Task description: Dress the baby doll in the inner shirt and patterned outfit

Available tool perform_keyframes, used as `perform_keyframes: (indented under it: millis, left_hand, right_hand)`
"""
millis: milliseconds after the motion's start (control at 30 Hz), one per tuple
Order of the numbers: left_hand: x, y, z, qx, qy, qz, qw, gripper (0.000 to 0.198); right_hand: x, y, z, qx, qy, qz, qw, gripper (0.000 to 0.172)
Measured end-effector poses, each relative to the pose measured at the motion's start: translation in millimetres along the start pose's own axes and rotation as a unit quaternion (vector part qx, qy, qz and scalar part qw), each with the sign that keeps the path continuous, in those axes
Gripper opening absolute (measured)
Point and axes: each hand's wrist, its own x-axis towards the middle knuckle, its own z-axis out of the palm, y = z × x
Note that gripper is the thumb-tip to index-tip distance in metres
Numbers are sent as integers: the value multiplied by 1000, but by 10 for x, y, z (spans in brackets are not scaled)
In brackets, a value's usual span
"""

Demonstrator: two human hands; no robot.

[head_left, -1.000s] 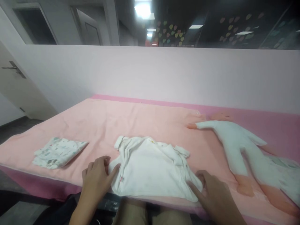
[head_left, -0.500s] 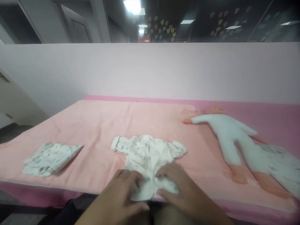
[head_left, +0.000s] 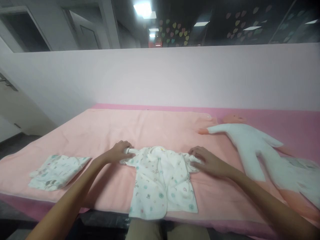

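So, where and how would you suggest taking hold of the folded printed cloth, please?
Probably by the right edge of the folded printed cloth, with the left hand coming from the right: the shadow there suggests its layers rise above the pink sheet.

Peach sheet [head_left: 145,128] is stretching open behind a printed baby shirt [head_left: 150,191] toward a white wall [head_left: 175,80], leaving a wide passage. The left forearm [head_left: 82,186] is barring the gap beside a folded printed cloth [head_left: 58,171], while the right forearm [head_left: 257,195] is crossing before a sprawling baby doll [head_left: 246,141].
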Motion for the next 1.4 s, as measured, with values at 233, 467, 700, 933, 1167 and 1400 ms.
perform_keyframes:
  millis: [233,467,700,933,1167,1400]
  left_hand:
    - [-20,-87,-224,-64,-58,-55,995,45]
    - [211,125,32,83,68,81,991,40]
    - [644,679,124,189,-62,394,897,28]
    - [958,768,33,220,-114,395,885,23]
    - [1157,810,-16,223,-110,414,876,13]
    - [1185,797,89,295,-101,404,860,21]
  right_hand:
    - [13,422,-115,2,144,197,970,39]
    - [72,283,54,-106,148,-12,983,57]
    - [667,44,-103,-145,-49,-250,956,28]
    - [876,-517,-190,-52,-120,-353,926,17]
    - [1215,-770,-48,-107,-206,-254,939,24]
    - [1513,-466,-1,-160,-225,-254,927,20]
